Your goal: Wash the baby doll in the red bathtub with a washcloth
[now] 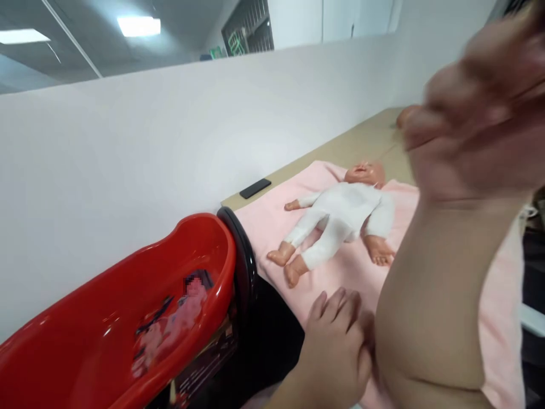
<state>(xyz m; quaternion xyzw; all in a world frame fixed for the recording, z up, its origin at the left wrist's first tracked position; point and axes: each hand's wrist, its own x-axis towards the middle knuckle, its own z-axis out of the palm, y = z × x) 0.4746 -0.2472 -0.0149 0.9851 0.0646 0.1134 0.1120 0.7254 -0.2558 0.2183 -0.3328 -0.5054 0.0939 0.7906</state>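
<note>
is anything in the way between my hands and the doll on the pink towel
Nothing visible. Only bare pink towel lies between the left hand and the doll. The right hand is raised and blurred, with only air between it and the doll.

— What fills the lower left of the frame?
— A glossy red plastic tub [85, 341], with a printed sticker [170, 329] on its inner floor, partly blurred out. A black curved rim [246, 255] stands right against the tub's right end.
— And behind it?
— A white partition wall [149, 147] runs across the frame. Near the middle, a black phone [255, 188] lies flat on the tan table [366, 136], close to the wall.
— Up top?
— Two ceiling lights [138, 25] glow at upper left.
</note>
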